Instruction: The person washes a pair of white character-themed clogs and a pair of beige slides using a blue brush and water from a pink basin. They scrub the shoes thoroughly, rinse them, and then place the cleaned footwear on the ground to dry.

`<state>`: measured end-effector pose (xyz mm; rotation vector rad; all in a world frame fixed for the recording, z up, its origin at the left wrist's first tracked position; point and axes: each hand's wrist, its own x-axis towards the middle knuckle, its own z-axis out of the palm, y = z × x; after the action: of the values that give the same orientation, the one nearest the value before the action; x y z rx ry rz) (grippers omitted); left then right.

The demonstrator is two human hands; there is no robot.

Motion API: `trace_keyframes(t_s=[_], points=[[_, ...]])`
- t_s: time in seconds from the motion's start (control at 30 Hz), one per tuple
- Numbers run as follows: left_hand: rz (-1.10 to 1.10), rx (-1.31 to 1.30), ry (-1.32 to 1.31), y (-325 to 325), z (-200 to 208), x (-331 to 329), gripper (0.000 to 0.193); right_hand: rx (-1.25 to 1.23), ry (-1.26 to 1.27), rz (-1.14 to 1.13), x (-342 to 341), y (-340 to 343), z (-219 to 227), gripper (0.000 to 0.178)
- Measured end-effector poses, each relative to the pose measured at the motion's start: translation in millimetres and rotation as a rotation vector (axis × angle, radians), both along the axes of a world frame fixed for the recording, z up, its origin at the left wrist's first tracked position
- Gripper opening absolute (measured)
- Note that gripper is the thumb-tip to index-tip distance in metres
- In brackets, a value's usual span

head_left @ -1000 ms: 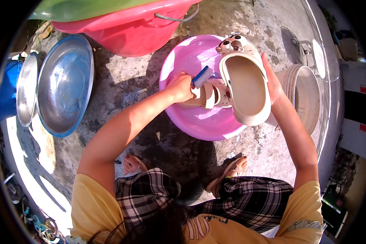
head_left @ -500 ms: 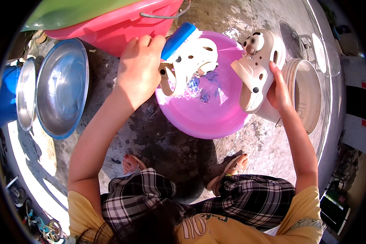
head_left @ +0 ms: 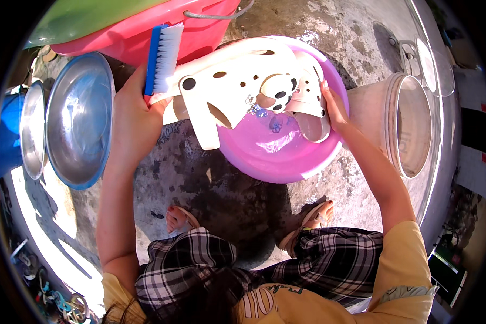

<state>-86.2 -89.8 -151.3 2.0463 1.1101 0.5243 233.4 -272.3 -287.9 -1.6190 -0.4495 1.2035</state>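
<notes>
My left hand is closed round a scrub brush with a blue back and white bristles pointing right. The same hand grips the heel end of a white clog, whose toe points right, high over the basin and near the camera. Round holes and a black-and-white charm show on the clog. My right hand closes on the outer side of a second white clog, partly hidden behind the first. Below both is a pink-purple basin with water and bluish patches in it.
A big red tub with a green one stands at the far left. Metal bowls lean at the left. A whitish bucket lies tipped at the right. The concrete floor has wet, dark patches.
My left hand has moved left and nearer the camera with its clog; the brush has turned so its bristles show. My right hand has brought its clog left, over the basin.
</notes>
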Motion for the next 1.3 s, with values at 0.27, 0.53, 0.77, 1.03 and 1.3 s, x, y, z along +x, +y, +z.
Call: trace_keyframes(t_s=[0.27,0.53,0.77,1.03,1.3], points=[[-0.053,0.116,-0.065,2.8,-15.1,6.0,0.031,-0.225,-0.641,0.484,-22.2,-10.9,21.0,0.073],[-0.001,0.002,-0.095,-3.1,-12.6,8.6,0.032,0.116,-0.634,0.255,-6.4,7.2,-8.6,0.066],[0.011,-0.026,-0.059,-1.4,-12.7,3.0,0.031,0.019,-0.642,0.372,8.1,5.0,-2.6,0.081],[-0.042,-0.038,-0.184,-1.6,-14.4,-0.6,0.03,-0.172,-0.303,0.397,-35.3,-9.8,11.9,0.075],[0.014,-0.024,-0.199,-0.7,-10.4,-0.8,0.029,-0.093,0.628,0.089,-79.0,-36.9,-8.0,0.077]])
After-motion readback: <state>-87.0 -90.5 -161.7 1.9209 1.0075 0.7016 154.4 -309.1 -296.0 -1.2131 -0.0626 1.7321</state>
